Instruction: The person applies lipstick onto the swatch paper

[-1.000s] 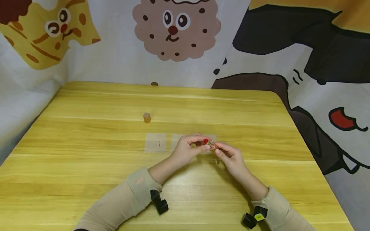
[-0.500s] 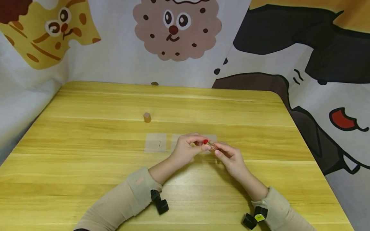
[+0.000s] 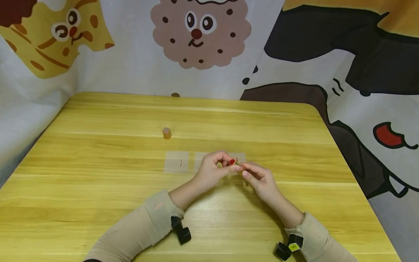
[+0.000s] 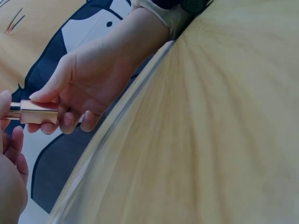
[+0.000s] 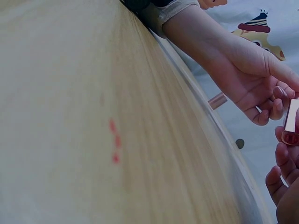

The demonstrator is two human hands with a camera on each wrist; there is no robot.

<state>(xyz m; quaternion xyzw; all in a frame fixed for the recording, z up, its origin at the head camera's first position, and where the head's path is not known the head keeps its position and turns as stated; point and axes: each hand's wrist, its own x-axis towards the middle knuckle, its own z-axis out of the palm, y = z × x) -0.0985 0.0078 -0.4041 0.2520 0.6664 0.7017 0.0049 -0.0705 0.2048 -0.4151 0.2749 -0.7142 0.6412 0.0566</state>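
Observation:
A lipstick [image 3: 242, 169] with a red tip and a shiny rose-gold base is between both hands above the table. The left hand [image 3: 209, 169] pinches near its upper end, thumb below and forefinger above. At the base, the right hand [image 3: 263, 182] grips with thumb and fingers. The left wrist view shows the rose-gold base [image 4: 39, 112] under the right thumb, with a thinner gold stem reaching toward the left fingers. In the right wrist view, part of the lipstick [image 5: 290, 123] shows at the edge beside the right fingers.
A copper-coloured cylinder [image 3: 167, 133] stands behind the papers. One pale square sheet [image 3: 171, 167] at left bears a thin red stroke. Another pale sheet [image 3: 199, 157] is partly behind the left hand, and a third sheet [image 3: 242, 156] with a red mark is behind the lipstick.
The lipstick's red tip has shifted slightly left and down as the lipstick tilts. A red mark on the right sheet is now visible. Both hands stay nearly in place.

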